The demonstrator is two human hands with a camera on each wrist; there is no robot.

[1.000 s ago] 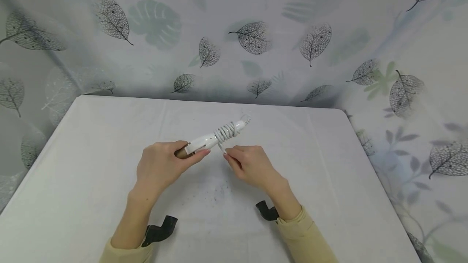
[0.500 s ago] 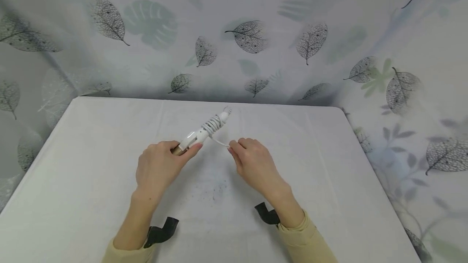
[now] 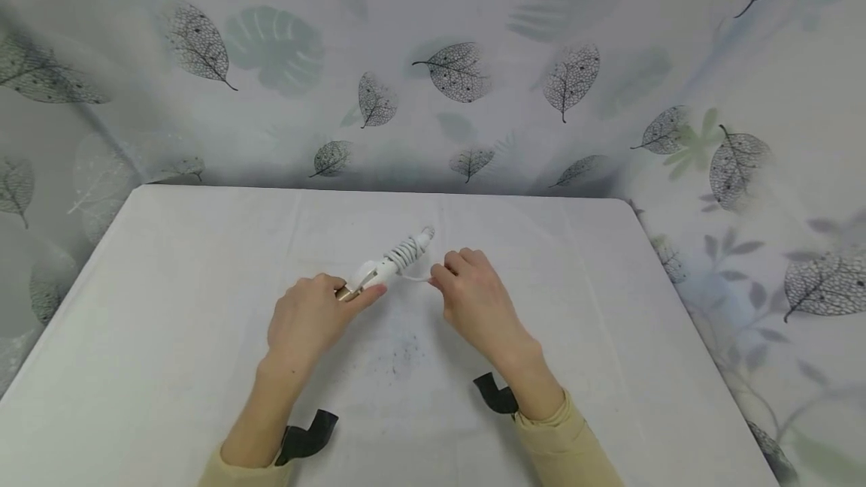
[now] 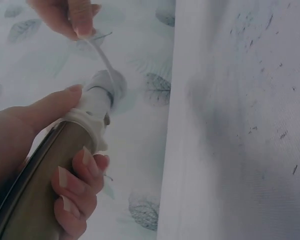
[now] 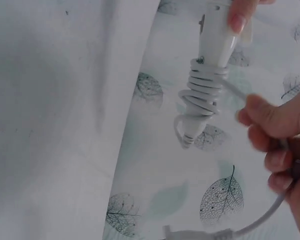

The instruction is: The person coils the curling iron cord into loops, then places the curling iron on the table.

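A curling iron with a white handle and a gold-brown barrel is held above the table, its handle pointing away to the right. My left hand grips the barrel, thumb along the handle's base. White cord is wound in several turns around the handle near its tail. From these coils a short stretch of cord runs to my right hand, which pinches it between thumb and fingers. In the right wrist view, the cord passes through the curled fingers and ends in a pale plug below the hand.
A white cloth covers the table, with small dark specks on it below the hands. Behind and to the right hangs a leaf-patterned curtain. Black curved pieces sit at both wrists.
My right hand has drawn away from the handle to the right, and more cord shows between them. The iron's handle end swung up and left, then dipped back slightly right.
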